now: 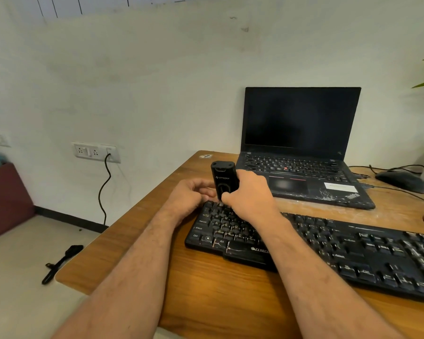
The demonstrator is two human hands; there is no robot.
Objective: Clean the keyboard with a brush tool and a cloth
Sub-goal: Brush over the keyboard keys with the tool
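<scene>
The black full-size plastic keyboard [328, 248] lies on the wooden tabletop [206, 289], the right hand [251, 194] with its grip wrapped round the upright black brush tool [223, 178] at the far-left keys, the left hand [189, 194] loosely curled alongside holding nothing I can make out; short, light strokes along each row would serve best.

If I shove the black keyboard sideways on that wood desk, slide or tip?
Probably slides: the keyboard is long, low and lies flat on the desk. It likely stays stiff rather than flexing, as a one-piece body. The right hand holding the brush tool on it may resist movement.
</scene>
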